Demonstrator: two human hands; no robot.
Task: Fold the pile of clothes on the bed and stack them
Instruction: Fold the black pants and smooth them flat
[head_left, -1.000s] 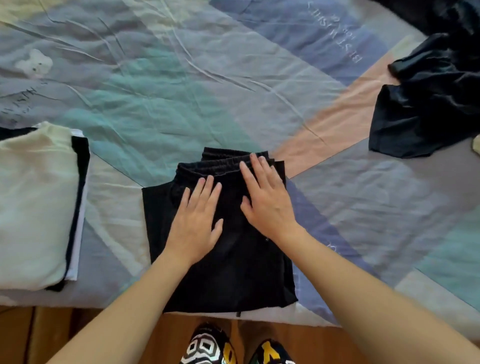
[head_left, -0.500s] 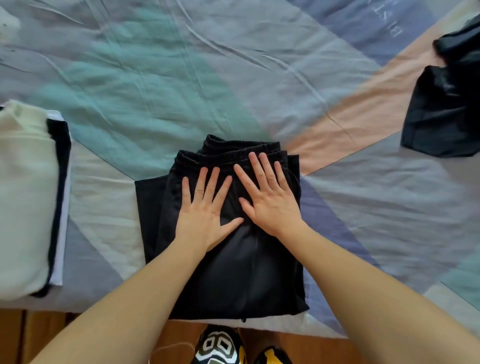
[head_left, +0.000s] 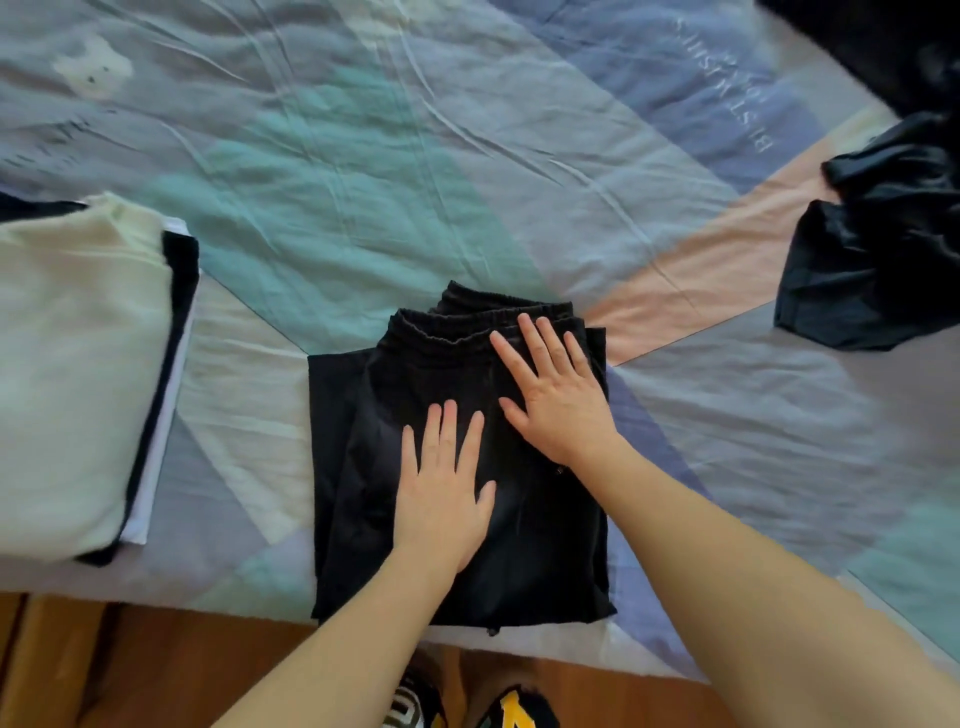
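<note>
Pressing flat on folded black trousers (head_left: 363, 493) at the bed's (head_left: 727, 441) near edge, left hand (head_left: 441, 499) and right hand (head_left: 558, 400) both with fingers straight, grasping nothing. Lying left, a folded stack (head_left: 72, 374); lying far right, possibly unfolded dark clothes (head_left: 878, 260).

You've got the black pants (head_left: 457, 467) folded into a neat rectangle right at the near edge of the bed (head_left: 363, 156), elastic waistband on the far side, layers slightly offset there. Off to your left sits the stack (head_left: 78, 364) of folded clothes: a pale cream piece on top, black and white edges peeking out beneath it. Far right, well apart, the dark unfolded pile (head_left: 883, 249) lies crumpled.
</note>
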